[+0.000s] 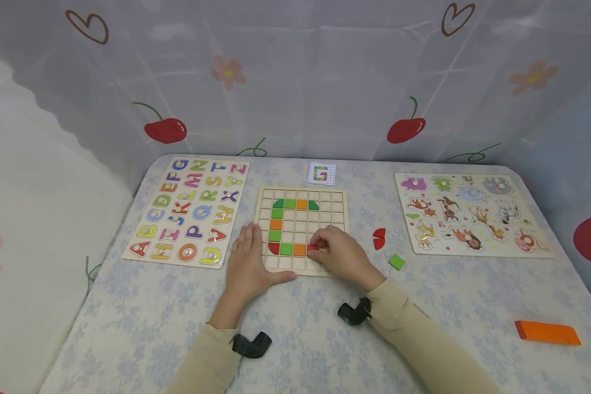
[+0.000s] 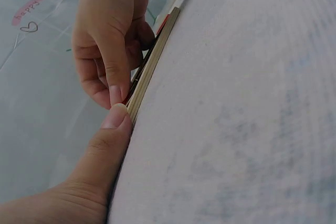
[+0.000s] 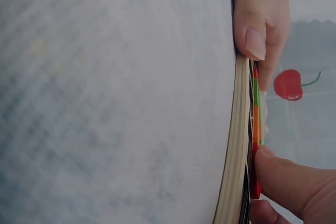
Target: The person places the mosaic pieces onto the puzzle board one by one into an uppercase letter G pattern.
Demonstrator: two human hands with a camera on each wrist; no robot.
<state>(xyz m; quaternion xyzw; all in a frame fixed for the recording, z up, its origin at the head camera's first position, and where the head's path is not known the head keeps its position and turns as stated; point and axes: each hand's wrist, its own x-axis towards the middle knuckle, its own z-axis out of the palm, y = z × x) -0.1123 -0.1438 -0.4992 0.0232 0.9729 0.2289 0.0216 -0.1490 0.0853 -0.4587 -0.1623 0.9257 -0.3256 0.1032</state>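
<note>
A wooden grid board (image 1: pixel 332 213) lies mid-table, carrying green, orange and red tiles laid in a C-like outline. My left hand (image 1: pixel 248 268) rests along the board's left edge, fingers straight and thumb spread along the front edge. With thumb and fingertips, my right hand (image 1: pixel 342 254) pinches a red tile (image 1: pixel 313 248) at the grid, just right of an orange tile (image 1: pixel 299 250) in the bottom row. The right wrist view shows this red tile (image 3: pixel 255 184) low against the board beside the thumb; its exact shape is partly hidden.
Two red quarter-round pieces (image 1: pixel 379 238) and a green square tile (image 1: pixel 397 262) lie right of the board. Behind it is a pattern card (image 1: pixel 322 173) with a G. An alphabet puzzle (image 1: pixel 187 213) sits left, an animal puzzle (image 1: pixel 473 219) right, and an orange block (image 1: pixel 548 332) front right.
</note>
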